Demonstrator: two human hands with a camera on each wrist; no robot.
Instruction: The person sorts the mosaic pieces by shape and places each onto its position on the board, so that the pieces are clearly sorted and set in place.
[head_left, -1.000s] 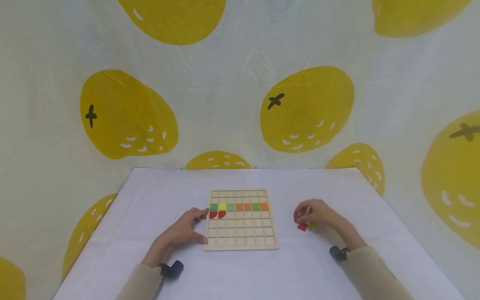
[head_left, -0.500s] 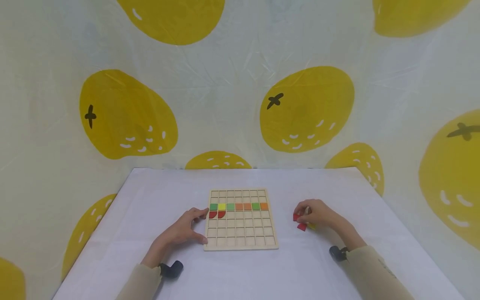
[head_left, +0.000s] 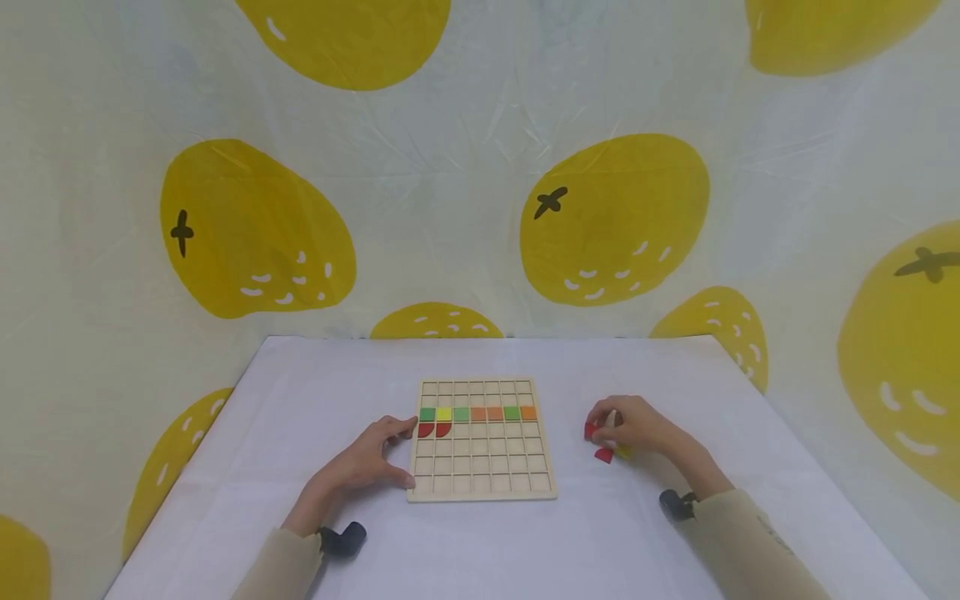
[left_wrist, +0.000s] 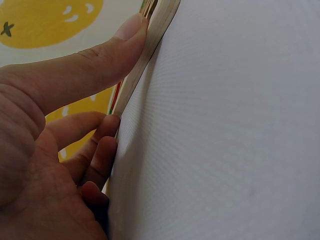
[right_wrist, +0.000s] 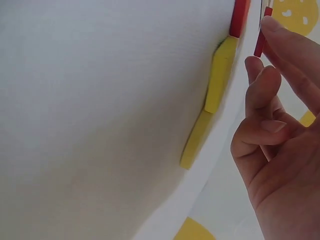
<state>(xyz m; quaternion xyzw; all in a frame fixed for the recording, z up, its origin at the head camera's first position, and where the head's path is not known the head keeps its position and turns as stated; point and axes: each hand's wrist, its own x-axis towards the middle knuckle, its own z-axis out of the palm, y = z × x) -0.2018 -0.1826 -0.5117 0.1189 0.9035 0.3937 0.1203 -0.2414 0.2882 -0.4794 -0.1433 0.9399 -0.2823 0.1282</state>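
In the head view, a wooden grid board (head_left: 480, 467) lies on the table. One row of it holds several coloured square tiles (head_left: 461, 414), and two red quarter-circle tiles (head_left: 442, 430) sit at the left of the row below. My left hand (head_left: 367, 457) rests against the board's left side; in the left wrist view its thumb (left_wrist: 131, 30) and fingertips touch the wooden edge. To the right of the board, my right hand (head_left: 633, 423) pinches a red tile (right_wrist: 260, 42) between thumb and forefinger. Its full shape is hidden by the fingers.
Beneath the right hand lie another red quarter-circle tile (head_left: 603, 456) and yellow pieces (right_wrist: 220, 75) on the white table cloth (head_left: 480, 550). Behind the table hangs a pale curtain (head_left: 442, 208) printed with large yellow fruit.
The right hand has shifted very slightly up and left with the pinched red tile, away from the red quarter-circle on the cloth. The left hand and board have stayed put.
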